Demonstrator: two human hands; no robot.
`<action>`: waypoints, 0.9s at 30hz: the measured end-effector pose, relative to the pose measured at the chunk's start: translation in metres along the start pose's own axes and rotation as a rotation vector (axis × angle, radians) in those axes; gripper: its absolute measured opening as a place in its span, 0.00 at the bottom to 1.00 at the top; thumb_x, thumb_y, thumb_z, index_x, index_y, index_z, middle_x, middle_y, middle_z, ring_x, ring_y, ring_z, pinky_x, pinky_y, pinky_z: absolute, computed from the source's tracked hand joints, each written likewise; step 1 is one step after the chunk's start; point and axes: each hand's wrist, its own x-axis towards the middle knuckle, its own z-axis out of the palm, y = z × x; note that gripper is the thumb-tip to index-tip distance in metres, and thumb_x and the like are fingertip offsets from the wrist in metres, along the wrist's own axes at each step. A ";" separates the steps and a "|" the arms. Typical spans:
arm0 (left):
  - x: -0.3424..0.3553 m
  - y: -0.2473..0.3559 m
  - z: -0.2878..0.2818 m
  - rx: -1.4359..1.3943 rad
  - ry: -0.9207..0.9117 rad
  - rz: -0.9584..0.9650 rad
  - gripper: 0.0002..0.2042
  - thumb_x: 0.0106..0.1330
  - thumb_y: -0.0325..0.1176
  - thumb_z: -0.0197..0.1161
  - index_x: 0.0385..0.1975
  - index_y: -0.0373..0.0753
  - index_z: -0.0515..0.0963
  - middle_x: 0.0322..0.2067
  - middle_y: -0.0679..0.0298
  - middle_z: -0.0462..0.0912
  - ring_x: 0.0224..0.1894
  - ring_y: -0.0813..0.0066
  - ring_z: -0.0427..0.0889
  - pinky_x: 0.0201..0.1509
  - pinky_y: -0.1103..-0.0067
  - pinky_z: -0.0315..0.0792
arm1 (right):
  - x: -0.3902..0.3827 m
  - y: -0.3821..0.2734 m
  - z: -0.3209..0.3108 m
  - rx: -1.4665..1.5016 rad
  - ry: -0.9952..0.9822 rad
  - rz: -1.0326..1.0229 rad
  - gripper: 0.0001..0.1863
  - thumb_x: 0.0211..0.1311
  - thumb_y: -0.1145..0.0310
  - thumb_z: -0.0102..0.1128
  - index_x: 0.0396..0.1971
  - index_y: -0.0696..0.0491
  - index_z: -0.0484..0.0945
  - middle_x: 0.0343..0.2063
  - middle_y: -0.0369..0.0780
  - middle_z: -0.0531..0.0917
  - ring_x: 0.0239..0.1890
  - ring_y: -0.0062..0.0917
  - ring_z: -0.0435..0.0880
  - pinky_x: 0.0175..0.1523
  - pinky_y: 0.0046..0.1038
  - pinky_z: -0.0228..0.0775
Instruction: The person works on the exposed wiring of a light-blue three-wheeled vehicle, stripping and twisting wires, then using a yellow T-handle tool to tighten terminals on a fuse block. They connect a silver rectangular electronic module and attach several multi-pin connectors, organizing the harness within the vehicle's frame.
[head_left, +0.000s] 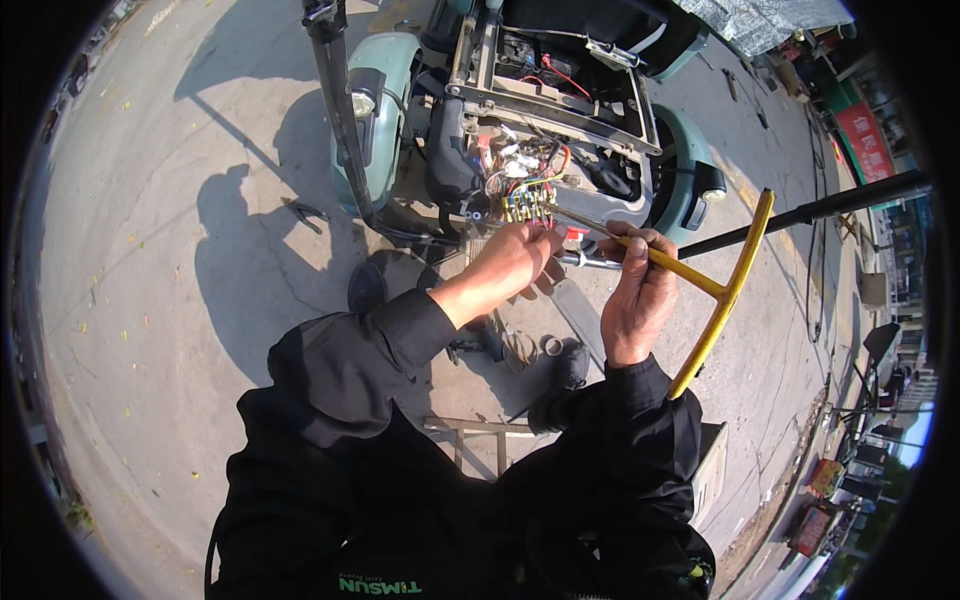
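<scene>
A yellow T-handle driver [718,289] with a thin metal shaft is in my right hand [638,297], fingers closed round its yellow stem. The shaft points left toward a row of wire terminals [525,206] at the front of the opened vehicle. I cannot tell whether its tip touches them. Just below the terminals is my left hand [517,262], its fingers bent and pinched together. What they hold, if anything, is hidden. Behind the terminals lies a tangle of coloured wires [525,165] with white connectors.
The vehicle has pale green fenders [388,110] and a bare metal frame [555,115]. A dark pole [337,110] slants down at the left; another dark bar [810,212] crosses at the right. Pliers [306,214] lie on the concrete. A tape roll [552,346] sits near my shoe [570,368].
</scene>
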 end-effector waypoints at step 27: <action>0.022 -0.015 0.049 -0.914 -0.137 0.060 0.19 0.84 0.48 0.40 0.53 0.44 0.75 0.48 0.67 0.82 0.51 0.73 0.81 0.55 0.68 0.75 | 0.005 -0.002 0.000 -0.435 -0.065 -0.146 0.05 0.72 0.75 0.63 0.43 0.59 0.81 0.36 0.41 0.88 0.38 0.21 0.88 0.40 0.25 0.83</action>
